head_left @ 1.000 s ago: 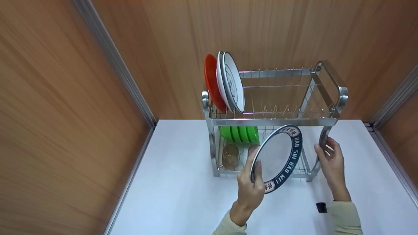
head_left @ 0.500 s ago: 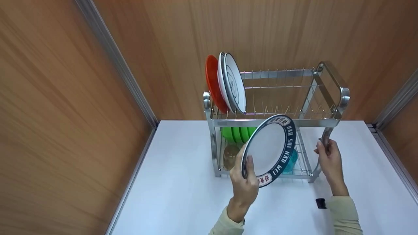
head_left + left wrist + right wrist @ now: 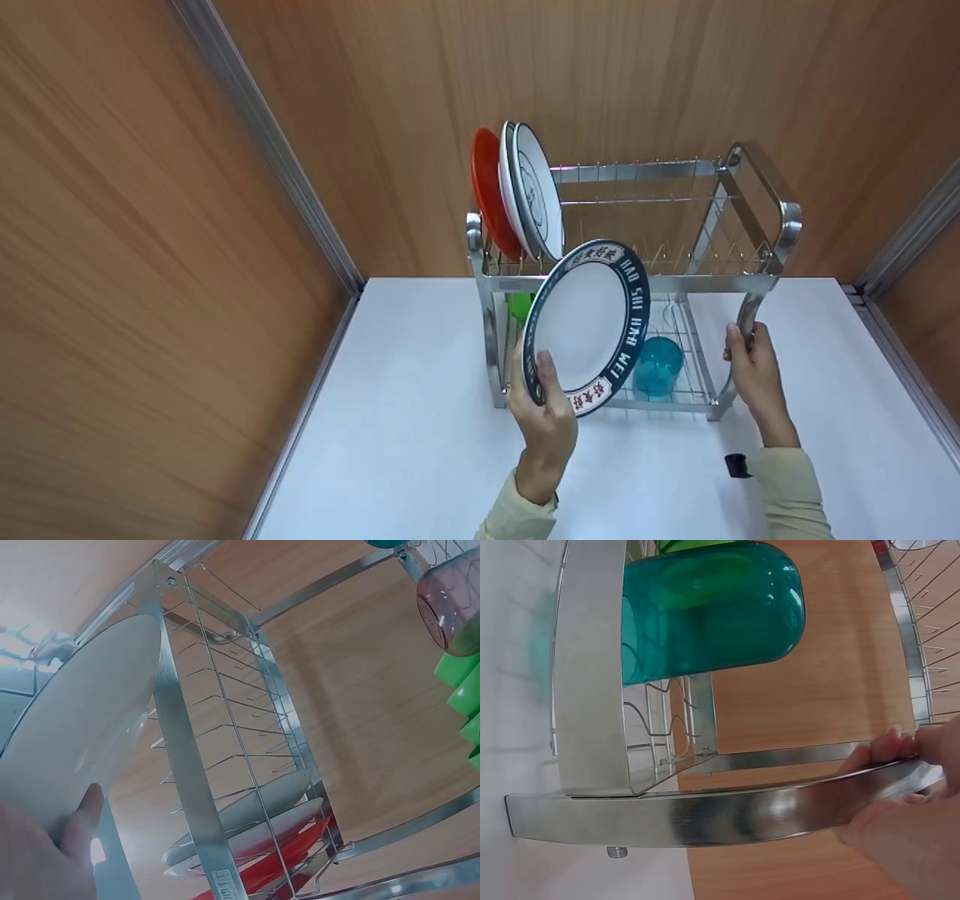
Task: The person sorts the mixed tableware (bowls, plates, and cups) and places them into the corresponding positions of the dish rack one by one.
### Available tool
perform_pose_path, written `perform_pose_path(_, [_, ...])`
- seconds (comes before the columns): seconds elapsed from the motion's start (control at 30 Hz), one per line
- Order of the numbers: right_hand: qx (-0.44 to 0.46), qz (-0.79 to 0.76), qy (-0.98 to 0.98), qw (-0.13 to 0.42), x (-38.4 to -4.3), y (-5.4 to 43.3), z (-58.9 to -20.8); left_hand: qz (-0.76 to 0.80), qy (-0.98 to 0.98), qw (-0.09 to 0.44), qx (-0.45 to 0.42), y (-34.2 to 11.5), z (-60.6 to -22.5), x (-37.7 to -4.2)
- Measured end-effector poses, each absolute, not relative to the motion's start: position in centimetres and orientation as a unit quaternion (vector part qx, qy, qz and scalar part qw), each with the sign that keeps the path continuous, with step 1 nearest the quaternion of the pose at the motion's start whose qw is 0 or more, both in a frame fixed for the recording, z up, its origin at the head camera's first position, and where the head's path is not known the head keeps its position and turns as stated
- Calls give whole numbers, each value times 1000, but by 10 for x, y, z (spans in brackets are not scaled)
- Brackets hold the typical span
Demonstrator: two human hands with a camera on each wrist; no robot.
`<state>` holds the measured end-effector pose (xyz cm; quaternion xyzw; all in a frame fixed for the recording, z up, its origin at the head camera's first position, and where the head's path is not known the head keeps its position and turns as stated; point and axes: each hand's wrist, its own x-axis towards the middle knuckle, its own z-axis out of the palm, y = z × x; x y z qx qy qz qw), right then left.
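Note:
My left hand [image 3: 546, 424] grips a white plate [image 3: 581, 326] with a dark blue lettered rim, thumb on its face. The plate is tilted in front of the two-tier metal dish rack [image 3: 697, 283], overlapping its front bar in the head view. The left wrist view shows the plate's pale underside [image 3: 90, 705] beside the rack's front bar. With my right hand [image 3: 759, 375] I hold the rack's right front leg; in the right wrist view the fingers [image 3: 877, 750] and thumb wrap that metal strip [image 3: 780, 814]. A red plate [image 3: 495, 191] and white plates [image 3: 538, 195] stand upright at the upper tier's left end.
On the lower tier are a teal glass [image 3: 658, 367], green cups [image 3: 469, 694] and a pinkish glass [image 3: 450, 604]. A small black object [image 3: 737, 466] lies on the white table [image 3: 397, 420] by the right sleeve. Wooden panels [image 3: 637, 75] rise behind and at both sides.
My left hand has carried the blue-rimmed plate left and upward, turning its face more toward the head camera. The teal glass has come into view. My right hand stays at the rack's leg.

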<state>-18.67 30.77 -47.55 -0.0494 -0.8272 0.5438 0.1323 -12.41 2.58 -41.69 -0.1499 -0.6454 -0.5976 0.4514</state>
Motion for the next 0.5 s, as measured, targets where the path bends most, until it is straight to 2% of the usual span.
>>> perform_pose_path(0.3, [-44, 534, -833, 138, -208, 326, -515, -577, -634, 507, -89, 22, -411, -129])
perform_pose_path(0.5, [-39, 537, -829, 153, -210, 328, -521, -577, -618, 528, -78, 16, -403, -131])
